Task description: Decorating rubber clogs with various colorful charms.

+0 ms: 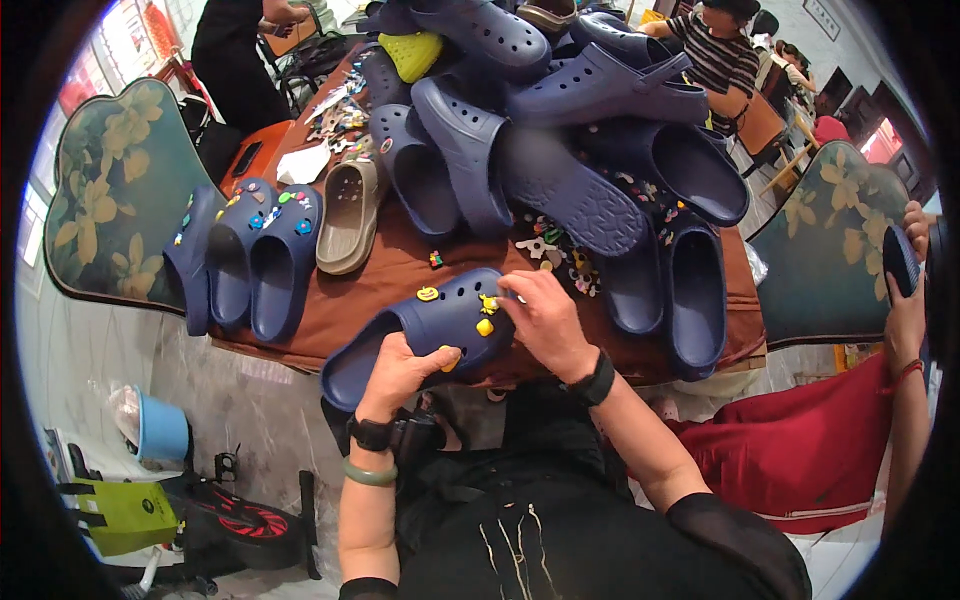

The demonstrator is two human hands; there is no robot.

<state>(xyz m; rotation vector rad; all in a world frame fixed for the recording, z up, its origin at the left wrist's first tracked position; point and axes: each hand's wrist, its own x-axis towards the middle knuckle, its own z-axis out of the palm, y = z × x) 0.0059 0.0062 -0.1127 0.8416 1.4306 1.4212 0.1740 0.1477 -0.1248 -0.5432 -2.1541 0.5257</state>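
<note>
A navy blue clog (pixel 360 362) with holes in its upper lies tilted at the front edge of the table. My left hand (pixel 398 375) grips its side, thumb over the upper beside a yellow charm (pixel 450 357). With fingertips pinched together, my right hand (pixel 546 322) is at a small yellow figure charm (pixel 488 304) on the toe. Below that sits a plain yellow charm (pixel 485 327), and a pumpkin-like charm (pixel 428 294) is fixed farther left on the upper. Just beyond the clog, a small multicoloured charm (pixel 436 260) rests on the brown cloth (pixel 300 355).
Navy clogs (pixel 460 150) are heaped at the back and right. Several decorated clogs (pixel 285 270) stand at left beside a grey-brown clog (pixel 350 215). Loose charms (pixel 575 265) lie among them. Patterned chair backs (pixel 130 200) flank the table. At right, another person's hand (pixel 906 300) holds a dark sole-like piece.
</note>
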